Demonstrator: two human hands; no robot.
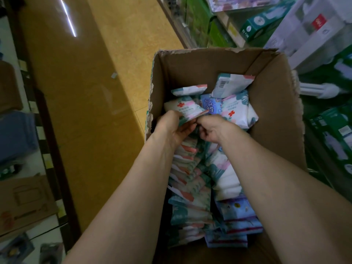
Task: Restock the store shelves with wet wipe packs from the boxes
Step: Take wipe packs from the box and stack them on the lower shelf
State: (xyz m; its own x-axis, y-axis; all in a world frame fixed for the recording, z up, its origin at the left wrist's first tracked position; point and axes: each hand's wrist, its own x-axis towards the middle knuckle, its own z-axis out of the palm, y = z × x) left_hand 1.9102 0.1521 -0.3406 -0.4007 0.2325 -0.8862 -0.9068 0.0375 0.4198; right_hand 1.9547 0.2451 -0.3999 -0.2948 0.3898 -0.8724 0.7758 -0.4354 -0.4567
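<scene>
Head cam, nearest me: a few blue film-wrapped packs (236, 208), then a tight row of white-and-teal wet wipe packs (190, 180) standing on edge, dozens, too overlapped for me to count. Left hand (171, 126) curls round one loose white-and-teal pack (187, 109), right hand (213, 128) pinches its corner. I reckon they're light, squashy and slick, so grab across the body, not the seal. One torn brown cardboard box (200, 67) holds everything; stocked store shelves (266, 21) sit beyond.

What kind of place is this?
Most likely a shop aisle. Shelves on the right hold boxed goods, a cardboard box sits full of wet wipe packs, and a shiny floor runs alongside.
</scene>
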